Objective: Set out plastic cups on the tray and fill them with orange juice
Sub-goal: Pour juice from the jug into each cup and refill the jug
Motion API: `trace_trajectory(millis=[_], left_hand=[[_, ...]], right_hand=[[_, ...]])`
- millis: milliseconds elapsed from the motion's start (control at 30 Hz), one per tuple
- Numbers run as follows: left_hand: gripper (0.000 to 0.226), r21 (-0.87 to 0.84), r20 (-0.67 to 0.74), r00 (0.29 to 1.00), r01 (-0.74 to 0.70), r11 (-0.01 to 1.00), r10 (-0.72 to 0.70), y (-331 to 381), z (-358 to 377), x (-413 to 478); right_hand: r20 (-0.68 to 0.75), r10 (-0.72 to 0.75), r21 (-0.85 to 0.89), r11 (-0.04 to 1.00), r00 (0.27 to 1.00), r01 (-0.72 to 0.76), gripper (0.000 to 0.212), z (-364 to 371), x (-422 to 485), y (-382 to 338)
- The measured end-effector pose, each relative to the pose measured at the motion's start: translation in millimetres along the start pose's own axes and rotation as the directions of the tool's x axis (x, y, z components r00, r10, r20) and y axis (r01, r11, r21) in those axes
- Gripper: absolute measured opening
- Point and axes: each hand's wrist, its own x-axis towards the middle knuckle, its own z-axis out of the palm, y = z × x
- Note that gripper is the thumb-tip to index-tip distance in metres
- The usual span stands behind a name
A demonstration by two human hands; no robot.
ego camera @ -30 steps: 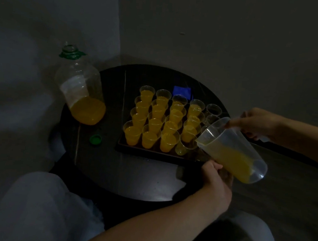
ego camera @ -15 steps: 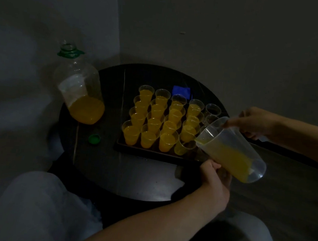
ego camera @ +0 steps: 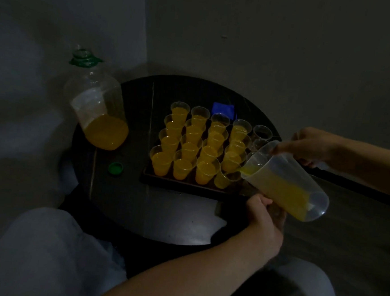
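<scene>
A dark tray (ego camera: 186,185) on a round black table (ego camera: 160,215) holds several rows of clear plastic cups (ego camera: 189,147) filled with orange juice. My right hand (ego camera: 311,145) grips the rim end of a clear jug (ego camera: 287,178), tilted with its spout over the front-right cup (ego camera: 224,181), which is partly full. Juice sits at the spout. My left hand (ego camera: 265,214) is curled just under the jug by the tray's front right corner; what it holds is hidden. Empty cups (ego camera: 262,132) stand in the tray's right column.
A large clear bottle (ego camera: 98,112) with a green neck ring, about a third full of juice, stands open at the table's left. Its green cap (ego camera: 116,168) lies in front of it. A blue object (ego camera: 222,109) lies behind the tray. Pale-trousered knees (ego camera: 41,252) are below.
The jug has tipped a little further and juice has reached the spout over the front-right cup. Both hands stay almost where they were.
</scene>
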Motion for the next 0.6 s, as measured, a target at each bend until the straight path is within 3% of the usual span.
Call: trace_trajectory(millis=[167, 600], left_hand=[[0.02, 0.008, 0.021, 1.0, 0.008, 1.0, -0.008, 1.1, -1.3, 0.0], [0.025, -0.02, 0.023, 1.0, 0.017, 1.0, -0.017, -0.2, 0.3, 0.5]], right_hand=[[0.015, -0.011, 0.027, 1.0, 1.0, 0.011, 0.043, 1.7, 1.1, -2.6], [0.015, 0.003, -0.018, 1.0, 1.0, -0.003, 0.034, -2.8, -0.3, -4.1]])
